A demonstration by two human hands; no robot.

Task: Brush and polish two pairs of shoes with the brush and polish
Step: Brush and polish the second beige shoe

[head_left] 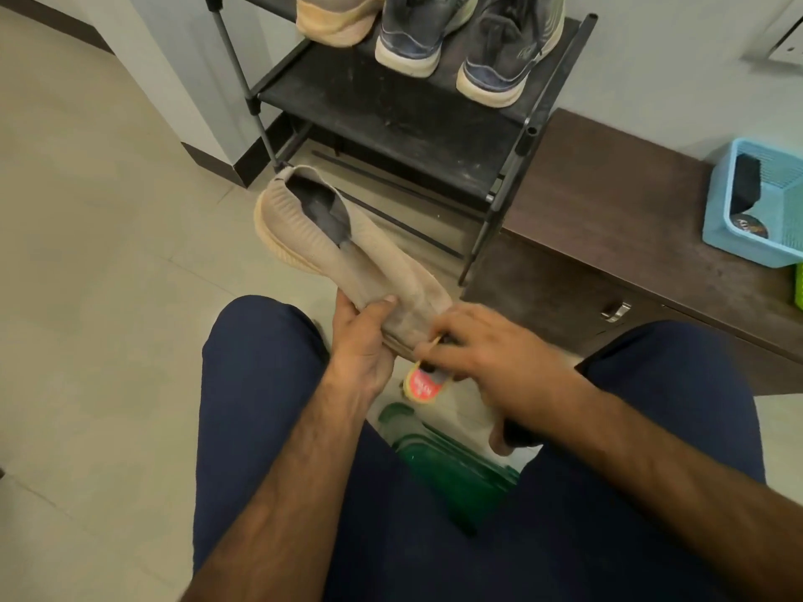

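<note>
1. Beige shoe [339,236]: knit slip-on, held off the floor [87,254] in front of the knees, heel pointing away toward the shoe rack [391,123], opening facing up
2. Left hand [360,341]: fingers wrapped under the toe end, thumb pressed on top; firm hold
3. Right hand [491,349]: at the toe tip, fingers curled narrow round a polish tin [419,384], round with a red label, tilted, just below the shoe
4. Dark thing under the right wrist; cannot tell what it is
5. Rack shelf: pair of grey sneakers [417,41] side by side, second beige shoe [334,19] to their left
6. Blue basket [721,228] on the brown cabinet [608,210] right of the rack
7. Green plastic object [447,467] low between the legs
</note>
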